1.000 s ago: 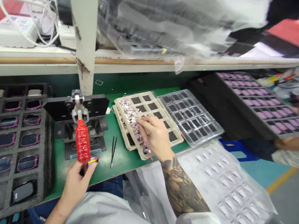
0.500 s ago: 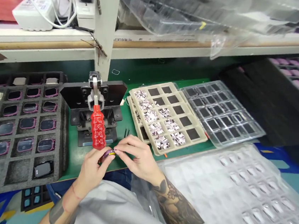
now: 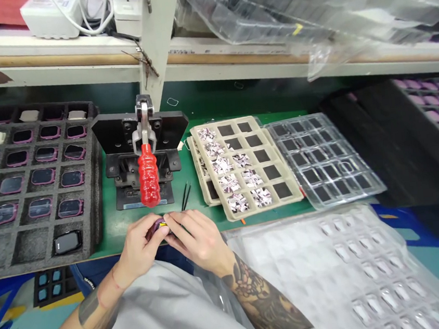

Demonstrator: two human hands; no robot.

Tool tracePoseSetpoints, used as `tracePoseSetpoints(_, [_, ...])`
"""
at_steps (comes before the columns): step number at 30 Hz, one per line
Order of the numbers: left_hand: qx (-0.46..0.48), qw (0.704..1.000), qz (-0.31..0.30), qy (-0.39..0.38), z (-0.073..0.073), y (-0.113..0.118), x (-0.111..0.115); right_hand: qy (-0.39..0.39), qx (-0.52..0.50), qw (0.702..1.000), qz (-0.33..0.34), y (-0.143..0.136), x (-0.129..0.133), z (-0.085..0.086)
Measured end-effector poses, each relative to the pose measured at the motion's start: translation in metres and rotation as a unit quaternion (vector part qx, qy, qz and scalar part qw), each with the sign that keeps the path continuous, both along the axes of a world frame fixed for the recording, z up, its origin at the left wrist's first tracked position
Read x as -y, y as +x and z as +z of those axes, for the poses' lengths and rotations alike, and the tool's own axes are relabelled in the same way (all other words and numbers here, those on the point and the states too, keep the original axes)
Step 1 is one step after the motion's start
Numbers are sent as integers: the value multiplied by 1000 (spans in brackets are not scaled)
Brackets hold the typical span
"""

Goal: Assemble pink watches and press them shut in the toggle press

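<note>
My left hand (image 3: 139, 246) is closed on a small purple watch case (image 3: 159, 225) that has a yellow strip on it. Against the right side of the case, my right hand (image 3: 199, 237) has its fingers bent and pressed to it; its fingertips are partly hidden. Both hands are at the front edge of the green bench, just below the red handle (image 3: 149, 177) of a black clamp press (image 3: 121, 169). Black tweezers (image 3: 186, 197) lie on the bench beyond my right hand.
At the left stands a grey foam tray (image 3: 94, 172) of purple-framed watches. Right of the press are stacked beige trays (image 3: 231, 216) with small parts, a clear compartment tray (image 3: 318, 204) and a white blister sheet (image 3: 277, 263). A shelf (image 3: 264, 65) spans the back.
My right hand's fingers have moved in closer around the purple case and curled more. The view has shifted slightly, and more of the tweezers shows.
</note>
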State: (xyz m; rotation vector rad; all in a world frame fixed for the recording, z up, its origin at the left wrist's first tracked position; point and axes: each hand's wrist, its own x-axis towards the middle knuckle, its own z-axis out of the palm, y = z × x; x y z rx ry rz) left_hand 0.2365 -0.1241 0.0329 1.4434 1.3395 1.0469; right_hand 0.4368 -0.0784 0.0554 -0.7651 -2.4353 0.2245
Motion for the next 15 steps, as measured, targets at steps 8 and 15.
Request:
tracePoseSetpoints(8, [-36, 989, -8, 146, 2, 12, -3, -60, -173, 962, -204, 50, 16, -5])
tracePoseSetpoints(15, [-3, 999, 0, 46, -20, 27, 2, -123, -125, 879, -443, 135, 70, -26])
